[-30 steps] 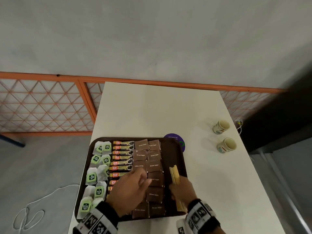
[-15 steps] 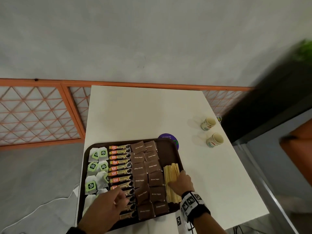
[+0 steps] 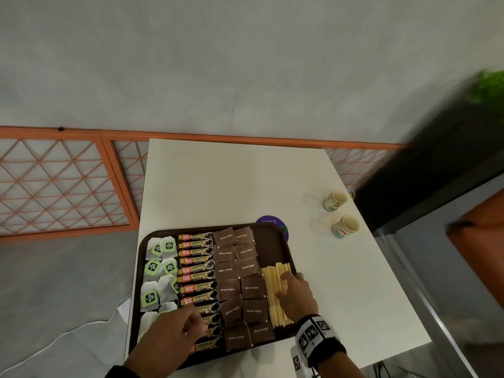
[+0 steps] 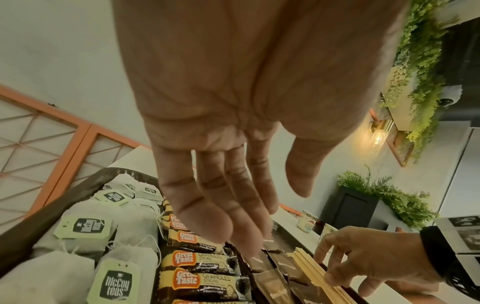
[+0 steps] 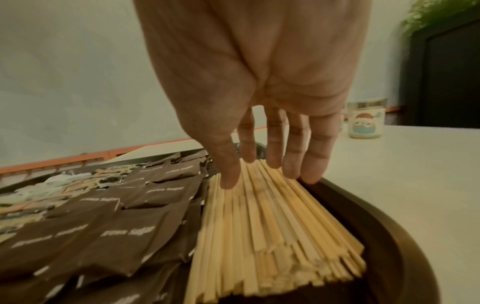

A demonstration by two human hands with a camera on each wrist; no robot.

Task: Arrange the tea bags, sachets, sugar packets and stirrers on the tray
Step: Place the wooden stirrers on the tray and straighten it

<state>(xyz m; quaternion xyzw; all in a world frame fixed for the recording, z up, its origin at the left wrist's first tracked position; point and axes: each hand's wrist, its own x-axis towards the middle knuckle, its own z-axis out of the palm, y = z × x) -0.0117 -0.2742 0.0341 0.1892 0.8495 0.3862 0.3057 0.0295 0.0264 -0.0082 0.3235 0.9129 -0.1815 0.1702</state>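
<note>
Head view, white table [image 3: 231, 186], grey wall [image 3: 245, 64]

Café corner: mugs [image 3: 345, 226], hanging greenery [image 4: 420, 61]

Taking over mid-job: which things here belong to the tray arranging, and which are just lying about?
Job: tray, tea bags, coffee sachets, sugar packets, stirrers.
Lying about: two cups, purple disc partly under the tray's far corner.

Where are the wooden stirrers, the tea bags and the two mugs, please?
wooden stirrers [image 5: 262, 222], right wrist view, middle of the bundle.
tea bags [image 3: 159, 268], head view, a green tag.
two mugs [image 3: 345, 226], head view, nearer mug's rim.
</note>
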